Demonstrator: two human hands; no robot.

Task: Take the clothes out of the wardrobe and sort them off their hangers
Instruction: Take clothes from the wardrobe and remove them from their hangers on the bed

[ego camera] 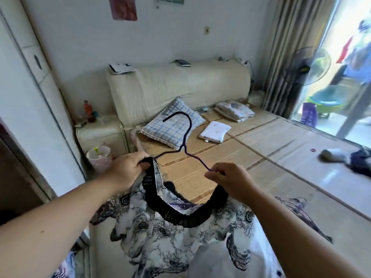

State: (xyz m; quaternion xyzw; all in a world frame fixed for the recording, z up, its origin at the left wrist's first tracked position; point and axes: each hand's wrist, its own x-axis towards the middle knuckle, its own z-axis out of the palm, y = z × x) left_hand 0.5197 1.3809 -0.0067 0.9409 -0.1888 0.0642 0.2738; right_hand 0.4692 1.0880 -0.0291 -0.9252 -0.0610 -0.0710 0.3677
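Hanging nearest the camera, a black-and-white patterned garment (pixel 160 233) with a black ruffled neckline (pixel 180 215) droops between the person's forearms, its lower part spreading out of view at the bottom of the frame. The left hand (pixel 126 169) is closed around the neckline at the hanger's left shoulder, fingers curled tight on the dark trim. The right hand (pixel 230 181) pinches the bare right arm of the dark wire hanger (pixel 185 145) between thumb and fingertips; that side of the hanger shows clear of fabric, so the garment looks about half slipped off. The hook points up and away, over the bed.

Judging from this, the current piece is mid-removal: the left shoulder has yet to come free, and the garment has yet to be laid down.

Beyond the hands, the bed (pixel 261 141) with its bamboo mat carries a blue checked pillow (pixel 172 125), a folded white item (pixel 215 131), a floral pillow (pixel 233 110), and, at the far right edge, some dark and pale clothes (pixel 349 157) lying loose, possibly pieces already sorted. The white wardrobe (pixel 24 81) stands at the left; its inside is not visible, so how many clothes remain cannot be told. A nightstand (pixel 100 133) sits between the wardrobe and the padded headboard (pixel 178 83).
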